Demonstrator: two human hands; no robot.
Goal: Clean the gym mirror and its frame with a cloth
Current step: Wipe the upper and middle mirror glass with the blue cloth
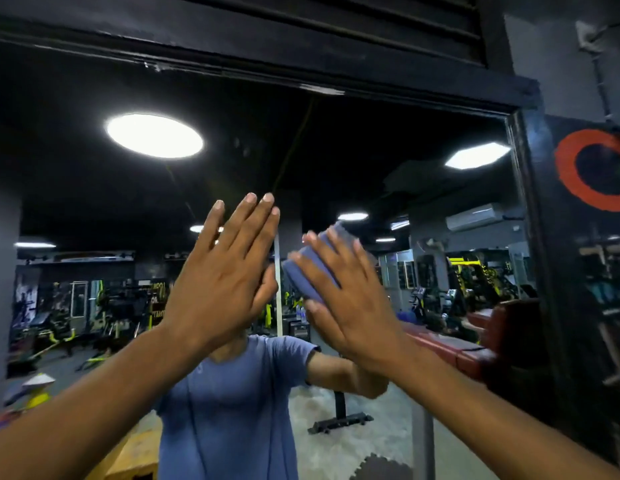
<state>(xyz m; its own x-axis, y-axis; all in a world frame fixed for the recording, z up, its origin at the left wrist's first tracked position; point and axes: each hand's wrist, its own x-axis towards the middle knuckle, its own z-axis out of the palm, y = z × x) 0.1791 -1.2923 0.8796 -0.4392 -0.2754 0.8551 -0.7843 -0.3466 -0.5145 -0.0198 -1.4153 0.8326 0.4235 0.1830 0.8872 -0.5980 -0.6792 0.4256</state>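
Observation:
The gym mirror fills the view, bounded by a black frame along the top and the right side. My left hand is raised flat against the glass at centre, fingers straight and close together. Just to its right, my right hand presses a folded blue cloth onto the glass with straight, spread fingers. The cloth shows above and left of those fingers; the rest is hidden under the palm.
The glass reflects a person in a blue T-shirt, ceiling lights and gym machines. A red padded bench stands close to the mirror at the right. Right of the frame is a dark wall with a painted red ring.

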